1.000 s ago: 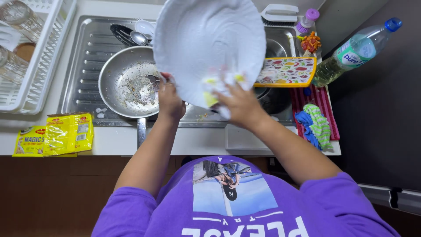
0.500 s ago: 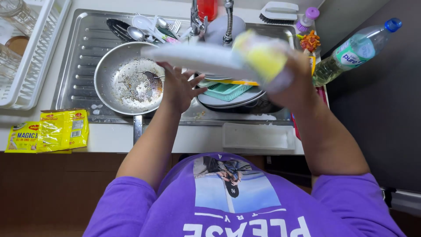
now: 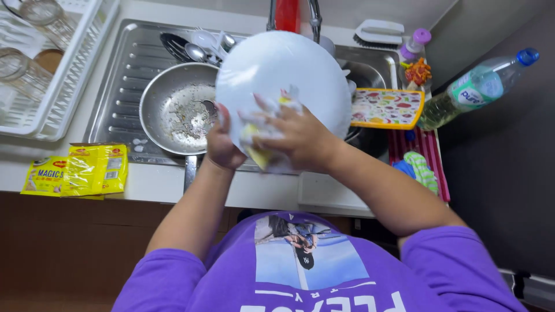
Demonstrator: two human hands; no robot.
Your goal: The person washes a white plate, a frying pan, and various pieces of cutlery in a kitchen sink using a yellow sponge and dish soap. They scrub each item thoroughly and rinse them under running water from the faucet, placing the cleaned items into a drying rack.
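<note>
Our left hand (image 3: pixel 222 144) grips the white plate (image 3: pixel 283 81); our right hand (image 3: pixel 295 136) presses what seems a soapy sponge (image 3: pixel 257 151) at its six o'clock.

Single head view; steeply downward, close above sink (image 3: pixel 115 63) and hands

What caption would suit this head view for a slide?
Left hand tilts a white plate over the sink while right hand rubs it with a soapy yellow sponge.

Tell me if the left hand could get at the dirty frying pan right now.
Probably not yet: the left hand is holding up the white plate. The frying pan lies uncovered just beside it, though.
</note>
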